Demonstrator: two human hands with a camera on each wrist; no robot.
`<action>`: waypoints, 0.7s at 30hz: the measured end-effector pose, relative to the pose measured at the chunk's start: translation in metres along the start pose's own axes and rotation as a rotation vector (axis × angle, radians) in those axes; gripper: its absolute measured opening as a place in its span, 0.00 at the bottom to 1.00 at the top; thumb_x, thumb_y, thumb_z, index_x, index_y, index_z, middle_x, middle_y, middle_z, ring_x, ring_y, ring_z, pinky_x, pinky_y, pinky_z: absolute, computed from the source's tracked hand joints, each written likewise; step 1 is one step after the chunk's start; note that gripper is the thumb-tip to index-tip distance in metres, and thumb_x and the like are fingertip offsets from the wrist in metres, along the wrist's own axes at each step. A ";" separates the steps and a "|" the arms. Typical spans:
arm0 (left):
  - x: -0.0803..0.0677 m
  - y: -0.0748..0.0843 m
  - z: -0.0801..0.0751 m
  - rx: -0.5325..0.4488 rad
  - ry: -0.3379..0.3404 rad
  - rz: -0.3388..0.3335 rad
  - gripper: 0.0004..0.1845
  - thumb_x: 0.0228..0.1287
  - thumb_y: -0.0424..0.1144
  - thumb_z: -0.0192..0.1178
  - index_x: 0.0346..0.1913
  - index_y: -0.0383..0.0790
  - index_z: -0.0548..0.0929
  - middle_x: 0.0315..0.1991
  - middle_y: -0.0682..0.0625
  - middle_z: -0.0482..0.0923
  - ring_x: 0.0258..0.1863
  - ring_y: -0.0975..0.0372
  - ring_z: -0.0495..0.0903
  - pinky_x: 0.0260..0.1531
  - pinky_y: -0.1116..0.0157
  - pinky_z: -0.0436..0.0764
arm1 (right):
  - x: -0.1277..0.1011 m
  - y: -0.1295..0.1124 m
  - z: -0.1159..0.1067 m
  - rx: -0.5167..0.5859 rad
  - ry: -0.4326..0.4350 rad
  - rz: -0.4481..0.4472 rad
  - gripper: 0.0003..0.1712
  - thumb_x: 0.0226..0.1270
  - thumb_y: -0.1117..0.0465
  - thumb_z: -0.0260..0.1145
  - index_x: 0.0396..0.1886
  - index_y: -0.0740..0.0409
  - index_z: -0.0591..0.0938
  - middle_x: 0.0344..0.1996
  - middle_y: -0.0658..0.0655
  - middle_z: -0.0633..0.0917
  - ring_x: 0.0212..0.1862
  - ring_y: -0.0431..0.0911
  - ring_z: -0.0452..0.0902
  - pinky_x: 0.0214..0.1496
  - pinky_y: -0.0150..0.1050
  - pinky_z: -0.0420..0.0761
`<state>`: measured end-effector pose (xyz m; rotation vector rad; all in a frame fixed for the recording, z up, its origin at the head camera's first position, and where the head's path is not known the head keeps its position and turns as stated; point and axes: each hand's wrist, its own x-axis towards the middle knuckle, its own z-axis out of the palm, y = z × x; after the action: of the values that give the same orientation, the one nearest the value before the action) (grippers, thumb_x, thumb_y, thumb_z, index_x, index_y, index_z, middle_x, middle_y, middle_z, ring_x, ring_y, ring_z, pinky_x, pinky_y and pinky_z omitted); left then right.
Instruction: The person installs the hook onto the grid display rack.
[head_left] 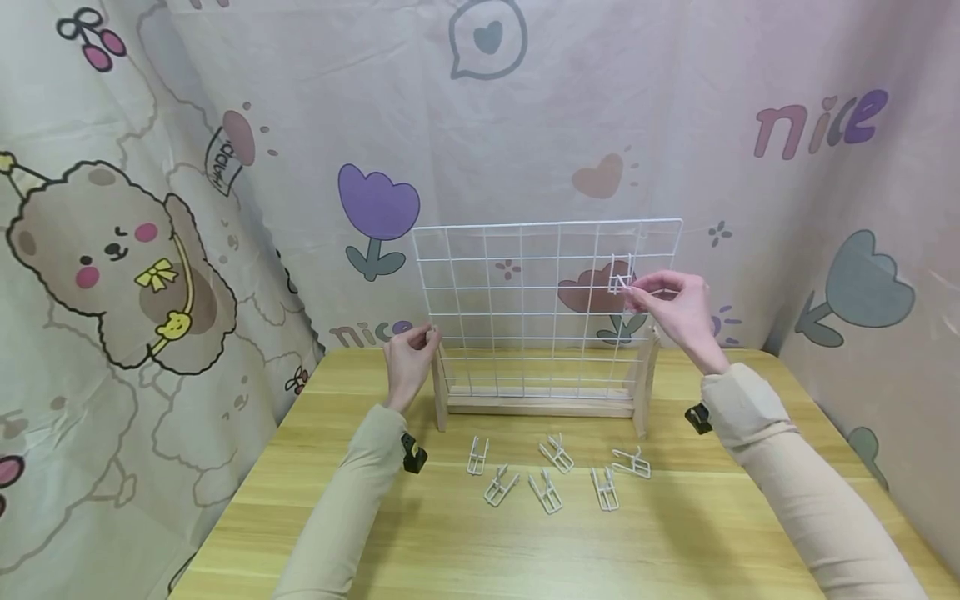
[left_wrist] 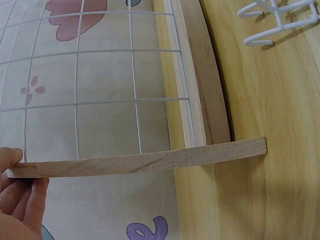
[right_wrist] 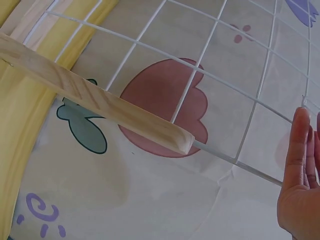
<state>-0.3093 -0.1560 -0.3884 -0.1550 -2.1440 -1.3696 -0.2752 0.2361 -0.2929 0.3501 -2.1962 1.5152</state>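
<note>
A white wire grid panel stands upright in a wooden stand. My left hand grips the top of the stand's left post. In the left wrist view, the thumb lies on one side of that post and the fingers on the other. At the grid's upper right, the fingers of my right hand pinch a white wire hook, which lies against the grid wires. In the right wrist view that hand is at the right edge and mostly hides the hook.
Several more white wire hooks lie scattered on the wooden table in front of the stand. The right post rises below my right hand. A patterned cloth hangs behind and along both sides.
</note>
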 end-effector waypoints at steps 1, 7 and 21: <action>0.000 0.000 0.000 -0.002 0.000 0.002 0.13 0.65 0.33 0.66 0.50 0.30 0.87 0.45 0.34 0.88 0.43 0.46 0.90 0.42 0.60 0.90 | -0.002 0.001 -0.001 -0.003 0.000 -0.003 0.16 0.65 0.64 0.72 0.44 0.74 0.83 0.24 0.32 0.86 0.25 0.32 0.85 0.34 0.24 0.86; 0.000 -0.002 0.001 -0.010 0.005 0.019 0.13 0.65 0.33 0.66 0.49 0.29 0.87 0.44 0.34 0.88 0.42 0.47 0.90 0.42 0.59 0.89 | -0.025 0.010 -0.005 0.005 -0.094 0.017 0.19 0.67 0.60 0.71 0.49 0.72 0.82 0.28 0.32 0.88 0.31 0.35 0.88 0.41 0.24 0.86; 0.000 -0.003 0.001 -0.008 0.003 0.029 0.13 0.66 0.31 0.65 0.49 0.26 0.86 0.44 0.33 0.88 0.41 0.46 0.90 0.40 0.60 0.90 | -0.117 0.104 -0.029 0.161 -0.523 0.202 0.26 0.70 0.69 0.64 0.62 0.79 0.70 0.46 0.37 0.88 0.46 0.39 0.87 0.47 0.36 0.88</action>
<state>-0.3108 -0.1566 -0.3912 -0.1871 -2.1262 -1.3610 -0.2137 0.2956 -0.4271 0.6566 -2.5695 1.8851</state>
